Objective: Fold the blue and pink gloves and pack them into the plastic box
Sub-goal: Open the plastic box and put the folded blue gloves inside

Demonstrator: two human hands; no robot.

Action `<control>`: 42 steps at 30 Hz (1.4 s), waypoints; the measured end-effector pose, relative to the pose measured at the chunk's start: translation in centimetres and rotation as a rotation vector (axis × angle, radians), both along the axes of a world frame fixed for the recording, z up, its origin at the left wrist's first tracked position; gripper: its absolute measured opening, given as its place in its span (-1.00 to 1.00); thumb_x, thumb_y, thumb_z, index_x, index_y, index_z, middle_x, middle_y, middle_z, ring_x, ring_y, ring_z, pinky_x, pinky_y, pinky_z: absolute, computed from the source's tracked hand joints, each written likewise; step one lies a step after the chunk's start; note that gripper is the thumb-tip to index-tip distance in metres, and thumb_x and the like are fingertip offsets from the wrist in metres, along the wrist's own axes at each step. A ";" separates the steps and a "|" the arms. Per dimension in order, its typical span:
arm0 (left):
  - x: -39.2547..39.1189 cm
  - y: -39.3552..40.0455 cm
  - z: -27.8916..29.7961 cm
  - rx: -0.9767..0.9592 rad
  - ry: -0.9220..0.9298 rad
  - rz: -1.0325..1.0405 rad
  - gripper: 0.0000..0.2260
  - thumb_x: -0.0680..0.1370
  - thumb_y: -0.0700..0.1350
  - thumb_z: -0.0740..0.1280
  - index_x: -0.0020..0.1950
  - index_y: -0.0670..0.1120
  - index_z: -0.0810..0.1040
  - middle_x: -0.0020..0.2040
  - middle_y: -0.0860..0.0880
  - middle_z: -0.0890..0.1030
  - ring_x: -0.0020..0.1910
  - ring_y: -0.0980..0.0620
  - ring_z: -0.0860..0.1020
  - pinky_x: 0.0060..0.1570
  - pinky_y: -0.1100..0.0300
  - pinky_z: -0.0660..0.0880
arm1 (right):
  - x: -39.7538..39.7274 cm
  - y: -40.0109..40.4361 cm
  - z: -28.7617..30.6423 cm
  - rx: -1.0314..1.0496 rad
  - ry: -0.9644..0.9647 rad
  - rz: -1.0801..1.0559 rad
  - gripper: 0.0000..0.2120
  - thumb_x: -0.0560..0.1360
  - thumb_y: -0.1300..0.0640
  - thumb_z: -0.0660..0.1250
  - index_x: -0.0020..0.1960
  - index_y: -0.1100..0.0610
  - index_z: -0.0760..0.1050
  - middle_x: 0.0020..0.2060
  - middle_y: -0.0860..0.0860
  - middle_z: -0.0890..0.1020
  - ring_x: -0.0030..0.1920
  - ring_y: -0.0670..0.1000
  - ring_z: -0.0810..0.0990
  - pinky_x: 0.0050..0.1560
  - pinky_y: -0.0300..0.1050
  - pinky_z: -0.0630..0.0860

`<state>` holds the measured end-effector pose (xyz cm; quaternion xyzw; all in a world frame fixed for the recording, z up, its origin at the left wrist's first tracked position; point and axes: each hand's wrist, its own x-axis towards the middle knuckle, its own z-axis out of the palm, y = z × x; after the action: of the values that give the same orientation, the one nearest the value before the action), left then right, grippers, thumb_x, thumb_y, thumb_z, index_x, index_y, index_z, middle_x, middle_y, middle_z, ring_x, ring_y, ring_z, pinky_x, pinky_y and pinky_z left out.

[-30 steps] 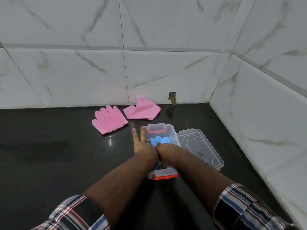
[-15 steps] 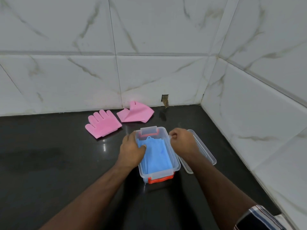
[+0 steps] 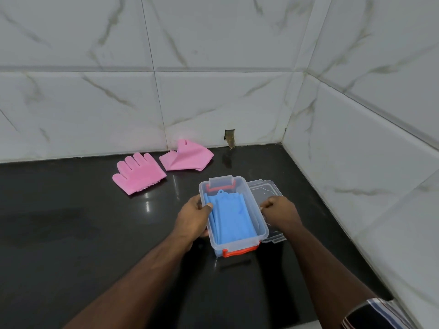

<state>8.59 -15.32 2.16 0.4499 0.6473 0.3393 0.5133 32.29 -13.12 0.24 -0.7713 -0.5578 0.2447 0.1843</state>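
Two pink gloves still out, blue ones already in. Head view, the only one we have: plastic box [image 3: 261, 227] sits open on the black counter [image 3: 71, 233], blue gloves [image 3: 229, 216] folded flat inside and roughly filling the floor of it. Our left hand [image 3: 193, 219] is closed on the box's left wall, thumb hooked over the rim and touching the blue stack. Our right hand [image 3: 279, 211] sits just beside the right wall, over the clear lid [image 3: 264, 191] lying there; fingers curled, but we cannot tell whether they pinch the rim, the lid or nothing.

Pink flat glove [image 3: 137, 175] lies fingers-out near the back wall, well apart from the box. Pink folded glove [image 3: 186, 159] is just beside it, one flap sticking up, so the fold looks loose.

Handling guess: these look like soft silicone, light, floppy, a bit grippy, with bristles on the palm edge. We'd take the flat one by the cuff and fingertips, fold it, then press down so it doesn't spring open on the blue stack
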 end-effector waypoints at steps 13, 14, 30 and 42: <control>3.1 0.9 0.3 -0.017 0.006 -0.009 -0.65 0.65 -0.01 0.26 0.44 0.01 0.43 0.23 0.02 0.63 0.08 0.02 0.65 0.04 -0.08 0.65 | 7.3 1.1 0.3 -0.067 -0.092 -0.230 -0.85 0.30 0.23 0.41 -0.13 0.19 0.54 -0.22 0.11 0.62 -0.12 0.18 0.64 -0.14 -0.10 0.53; 3.0 1.0 0.3 -0.017 0.011 -0.009 -0.65 0.65 -0.01 0.26 0.44 0.01 0.42 0.24 0.02 0.62 0.08 0.03 0.65 0.03 -0.06 0.66 | 7.7 1.3 0.6 -0.012 -0.082 -0.235 -0.93 0.30 0.26 0.37 -0.21 0.19 0.53 -0.27 0.09 0.59 -0.13 0.19 0.63 -0.13 -0.10 0.52; 4.5 2.0 0.7 -0.022 -0.030 -0.005 -0.66 0.65 0.01 0.27 0.42 0.00 0.43 0.19 0.03 0.63 0.01 0.06 0.65 -0.09 0.02 0.68 | 9.8 2.2 3.7 0.102 -0.068 -0.217 -0.77 0.37 0.29 0.33 -0.08 0.12 0.70 -0.09 0.15 0.71 -0.01 0.20 0.65 0.06 -0.05 0.58; 6.3 2.9 0.0 -0.046 -0.218 -0.027 -0.71 0.64 -0.06 0.29 0.36 -0.04 0.52 0.18 -0.01 0.68 0.07 0.01 0.68 0.01 -0.11 0.66 | 11.2 0.7 0.6 -0.098 -0.091 -0.215 -0.81 0.31 0.30 0.34 -0.12 0.20 0.67 -0.19 0.16 0.68 -0.16 0.17 0.61 -0.11 -0.11 0.53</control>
<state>14.94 -12.46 2.16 0.4073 0.5889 0.3644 0.5954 43.49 -12.45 0.83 -0.8451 -0.4671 0.2151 0.1462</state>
